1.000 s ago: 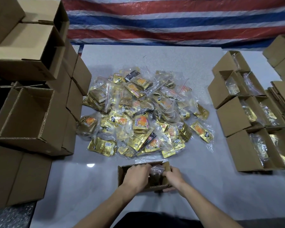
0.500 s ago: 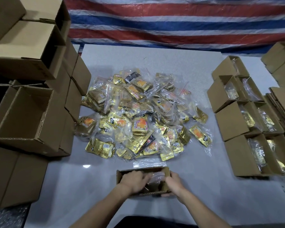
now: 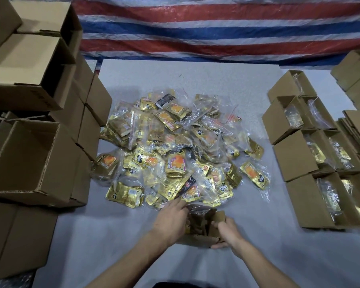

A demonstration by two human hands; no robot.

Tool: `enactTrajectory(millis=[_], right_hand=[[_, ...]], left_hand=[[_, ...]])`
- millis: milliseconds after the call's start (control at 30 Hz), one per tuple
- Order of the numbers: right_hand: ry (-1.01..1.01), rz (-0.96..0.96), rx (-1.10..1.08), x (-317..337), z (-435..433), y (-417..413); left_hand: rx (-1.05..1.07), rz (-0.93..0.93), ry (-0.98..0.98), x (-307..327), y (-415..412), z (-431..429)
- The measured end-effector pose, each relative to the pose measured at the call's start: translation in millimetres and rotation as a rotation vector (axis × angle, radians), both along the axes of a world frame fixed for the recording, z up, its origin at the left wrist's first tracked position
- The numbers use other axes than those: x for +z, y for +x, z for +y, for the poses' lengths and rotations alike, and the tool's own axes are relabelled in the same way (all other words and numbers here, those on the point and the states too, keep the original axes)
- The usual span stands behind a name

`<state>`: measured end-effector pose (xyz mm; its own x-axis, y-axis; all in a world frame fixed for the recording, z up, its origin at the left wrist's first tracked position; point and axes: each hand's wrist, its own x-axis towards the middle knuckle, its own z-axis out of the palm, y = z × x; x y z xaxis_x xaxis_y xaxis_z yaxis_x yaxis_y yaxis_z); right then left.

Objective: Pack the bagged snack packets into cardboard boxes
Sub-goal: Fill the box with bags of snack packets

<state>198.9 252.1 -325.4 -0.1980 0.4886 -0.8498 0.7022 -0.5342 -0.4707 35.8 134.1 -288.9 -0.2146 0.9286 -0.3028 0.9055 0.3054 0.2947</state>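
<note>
A small open brown cardboard box (image 3: pixel 203 239) sits on the pale grey tabletop (image 3: pixel 112 235) at 6 o'clock, close to the person's body, with its flaps standing up. A clear plastic bag (image 3: pixel 197 209) shows at its far rim; what it holds is too dim to read.

The left hand (image 3: pixel 170 221) lies over the box's left side. Its fingers (image 3: pixel 181 204) are fairly straight and held close together, reaching toward 12 o'clock, where they touch that bag. The right hand (image 3: pixel 227 231) holds the box at its right side, fingers curled around the flap and the thumb low against the near corner.

Just beyond the box, filling the middle of the table, spreads a loose heap of clear zip bags stuffed with gold foil snack packets (image 3: pixel 175 152). At 3 o'clock stands a row of open brown cartons already holding bagged packets (image 3: pixel 297 159). At 9 o'clock, empty brown cartons (image 3: pixel 29 159) are piled on their sides. A red, white and blue striped tarpaulin (image 3: pixel 195 28) hangs at 12 o'clock.
</note>
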Motion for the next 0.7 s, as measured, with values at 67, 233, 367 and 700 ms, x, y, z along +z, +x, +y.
enactTrajectory(millis=[67,233,367,700], right_hand=[[0.012,-0.020,0.005,0,3,-1],[0.016,-0.031,0.019,-3,8,-3],[0.016,-0.022,0.014,-4,10,-1],[0.028,-0.011,0.043,-8,10,-17]], left_hand=[[-0.063,0.028,0.081,-7,10,-2],[0.109,-0.343,-0.116,-19,28,-4],[0.239,-0.394,-0.144,-29,26,-2],[0.488,-0.676,0.181,1,-1,-1]])
